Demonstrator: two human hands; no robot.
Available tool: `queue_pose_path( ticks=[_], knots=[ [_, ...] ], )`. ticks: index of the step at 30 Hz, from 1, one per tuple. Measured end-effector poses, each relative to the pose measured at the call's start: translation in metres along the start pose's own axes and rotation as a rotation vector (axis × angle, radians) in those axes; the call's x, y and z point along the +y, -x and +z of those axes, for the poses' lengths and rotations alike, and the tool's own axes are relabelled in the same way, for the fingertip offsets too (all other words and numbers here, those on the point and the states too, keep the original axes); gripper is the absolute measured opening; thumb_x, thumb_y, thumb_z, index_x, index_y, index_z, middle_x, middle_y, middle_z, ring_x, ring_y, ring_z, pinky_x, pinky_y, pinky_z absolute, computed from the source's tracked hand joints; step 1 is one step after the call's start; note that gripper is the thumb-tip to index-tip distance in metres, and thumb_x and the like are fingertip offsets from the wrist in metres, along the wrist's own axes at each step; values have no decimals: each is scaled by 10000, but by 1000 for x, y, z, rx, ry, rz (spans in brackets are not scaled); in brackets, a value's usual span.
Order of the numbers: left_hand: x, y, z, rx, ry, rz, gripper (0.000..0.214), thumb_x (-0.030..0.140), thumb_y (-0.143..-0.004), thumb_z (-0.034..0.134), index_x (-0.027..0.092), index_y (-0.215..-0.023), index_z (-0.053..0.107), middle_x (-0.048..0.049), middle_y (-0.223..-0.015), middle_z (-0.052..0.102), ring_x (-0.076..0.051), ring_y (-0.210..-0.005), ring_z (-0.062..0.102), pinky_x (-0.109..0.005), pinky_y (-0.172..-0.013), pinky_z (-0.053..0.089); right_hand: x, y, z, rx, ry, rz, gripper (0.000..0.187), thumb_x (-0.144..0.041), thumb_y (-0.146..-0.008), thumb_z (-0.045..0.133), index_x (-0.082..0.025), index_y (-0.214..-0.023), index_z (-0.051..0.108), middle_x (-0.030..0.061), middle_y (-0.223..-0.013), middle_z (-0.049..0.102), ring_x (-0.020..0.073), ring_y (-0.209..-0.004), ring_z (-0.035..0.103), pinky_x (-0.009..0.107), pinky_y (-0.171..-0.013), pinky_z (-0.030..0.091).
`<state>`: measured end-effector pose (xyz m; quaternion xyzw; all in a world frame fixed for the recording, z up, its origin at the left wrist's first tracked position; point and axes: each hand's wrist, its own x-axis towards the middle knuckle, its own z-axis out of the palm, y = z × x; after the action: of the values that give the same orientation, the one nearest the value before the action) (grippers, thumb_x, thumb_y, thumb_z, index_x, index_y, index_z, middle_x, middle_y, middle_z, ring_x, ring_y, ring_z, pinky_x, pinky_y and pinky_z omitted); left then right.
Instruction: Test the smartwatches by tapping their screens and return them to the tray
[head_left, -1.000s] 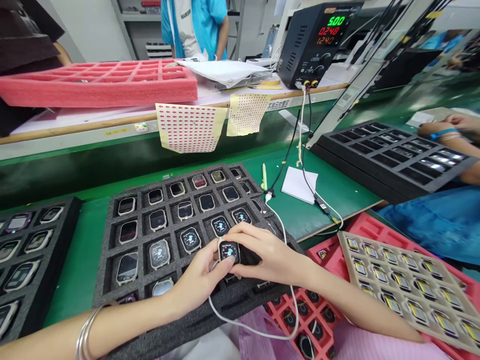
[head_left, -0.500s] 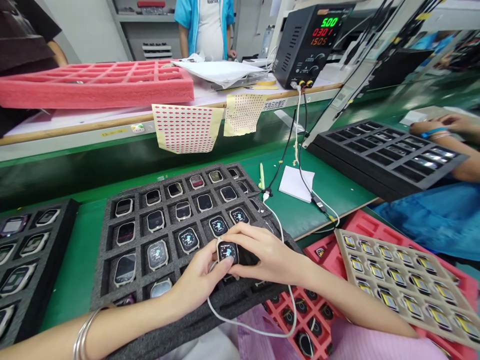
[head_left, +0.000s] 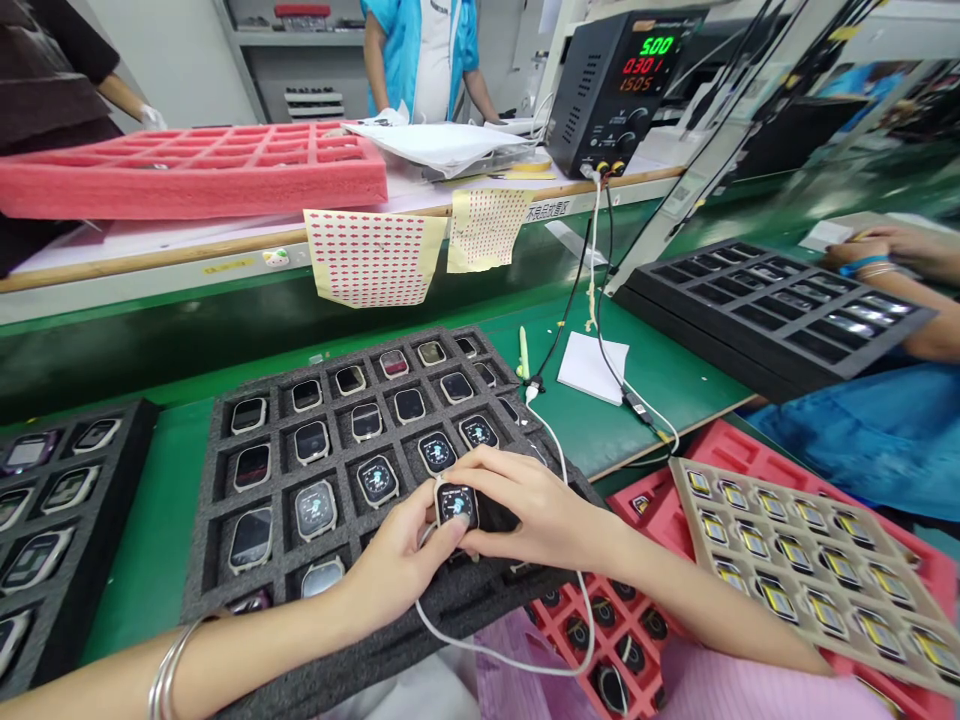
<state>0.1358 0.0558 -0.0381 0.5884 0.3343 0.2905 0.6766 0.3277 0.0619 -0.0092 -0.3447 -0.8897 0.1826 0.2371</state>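
Note:
A smartwatch (head_left: 454, 503) without a strap, its screen lit with a watch face, is held between both hands over the dark foam tray (head_left: 201, 545). My left hand (head_left: 397, 545) grips its lower left side, the thumb at the bottom of the screen. Fingers of my right hand (head_left: 517, 500) close round its top and right edge. A white cable (head_left: 510, 660) loops from beneath my left hand, below the hands and up to a plug at the tray's right. Watches with lit faces (head_left: 377, 481) and others with dark screens fill pockets around the hands.
Another tray of watches (head_left: 112, 500) lies at left. At right are a beige tray (head_left: 686, 500) on red foam and a black tray (head_left: 675, 310) near a co-worker's hands. A power supply (head_left: 600, 100) and red foam tray (head_left: 225, 190) stand on the shelf.
My left thumb has slid slightly down the watch screen; the watch stays in both hands. Behind the shelf, the person in blue has shifted, and a gloved hand shows at left.

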Motion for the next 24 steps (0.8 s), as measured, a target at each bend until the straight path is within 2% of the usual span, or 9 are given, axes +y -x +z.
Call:
queue_pose_path(
  ticks=[5, 7, 10, 13, 16, 19, 22, 24],
  knots=[
    [2, 6, 4, -68, 35, -75, 491, 335, -793, 681, 220, -1220, 466, -56, -1091, 637, -253, -1054, 574, -380, -946, 435, 3, 8, -22, 39, -70, -6, 365, -323, -814, 682, -152, -1115, 568, 110, -1056, 609, 226, -968, 569, 362, -854, 467],
    [3, 7, 6, -97, 102, -91, 473, 304, -794, 687, 231, -1200, 456, -51, -1110, 632, -232, -1030, 598, -383, -969, 428, 6, 16, -34, 32, -68, 46, 364, -302, -814, 688, -161, -1124, 562, 106, -1063, 603, 229, -989, 559, 374, -878, 451],
    [4, 7, 9, -103, 219, -95, 400, 250, -831, 645, 242, -1179, 448, -54, -1200, 598, -209, -1071, 594, -383, -1020, 397, 10, 29, -45, -94, 5, 162, 329, -296, -822, 680, -170, -1110, 582, 103, -1082, 578, 241, -1017, 537, 401, -908, 432],
    [3, 4, 8, -66, 288, -91, 370, 227, -852, 612, 236, -1184, 448, -71, -1292, 549, -229, -1171, 541, -399, -1046, 380, 11, 36, -46, -193, 78, 205, 337, -311, -865, 628, -171, -1167, 571, 114, -1131, 548, 251, -1044, 518, 410, -907, 437],
    [4, 2, 2, 17, 255, -76, 361, 252, -839, 628, 217, -1170, 488, -79, -1265, 577, -244, -1146, 558, -411, -1037, 392, 10, 33, -44, -195, 177, 184, 341, -276, -892, 584, -171, -1214, 546, 124, -1147, 548, 272, -1053, 505, 434, -886, 439],
    [10, 5, -8, 68, 210, -47, 354, 259, -839, 625, 214, -1170, 506, -73, -1230, 599, -230, -1091, 584, -391, -1013, 411, 5, 23, -47, -267, 188, 141, 224, -244, -890, 580, -177, -1103, 598, 101, -1065, 574, 257, -984, 523, 419, -852, 441],
    [14, 15, -19, 54, 175, -49, 353, 223, -854, 596, 229, -1191, 492, -55, -1204, 600, -208, -1074, 573, -357, -989, 419, -3, 11, -47, -311, 137, 66, 181, -222, -919, 537, -175, -1083, 597, 82, -1038, 586, 224, -954, 530, 377, -852, 432],
    [13, 22, -27, 25, 128, -83, 351, 197, -851, 590, 231, -1187, 496, -42, -1129, 610, -193, -1013, 573, -339, -954, 428, -10, 3, -39, -340, 172, -9, 190, -226, -931, 530, -159, -1098, 591, 83, -1026, 594, 219, -941, 534, 364, -836, 433]
  ],
)
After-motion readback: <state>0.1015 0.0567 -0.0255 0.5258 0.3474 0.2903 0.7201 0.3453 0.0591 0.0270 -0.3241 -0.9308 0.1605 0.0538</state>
